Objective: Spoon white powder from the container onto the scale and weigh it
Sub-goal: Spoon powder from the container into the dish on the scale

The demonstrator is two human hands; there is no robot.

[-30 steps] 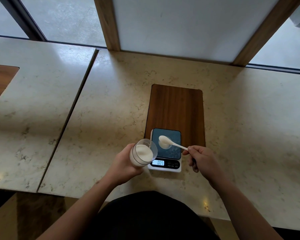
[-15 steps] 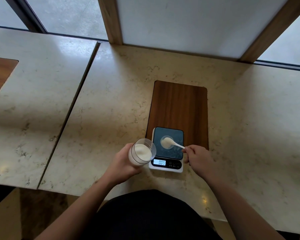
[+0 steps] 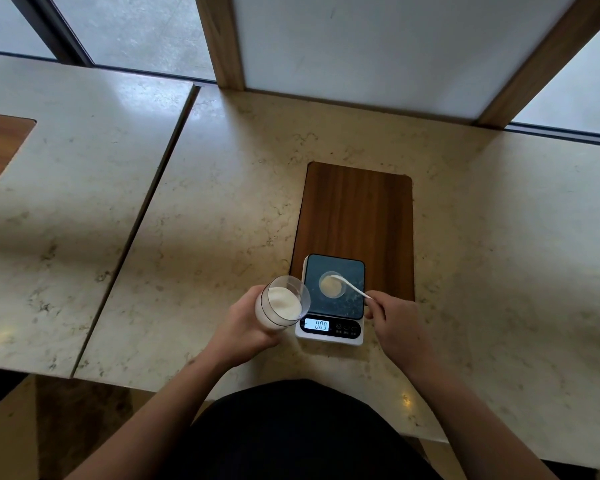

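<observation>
Left hand [image 3: 246,327] gripped tilted container [image 3: 282,306] | right hand [image 3: 394,323] pinched spoon [image 3: 349,287], bowl over powder [image 3: 331,285] on scale [image 3: 333,299] ahead-left | advice: tip slowly, watch display [image 3: 321,324].

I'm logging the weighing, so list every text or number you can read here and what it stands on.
"009", as best it reads: lit display on the front of the scale.
Small labels under the scale's buttons: too small to read.
No other text shows.
</observation>
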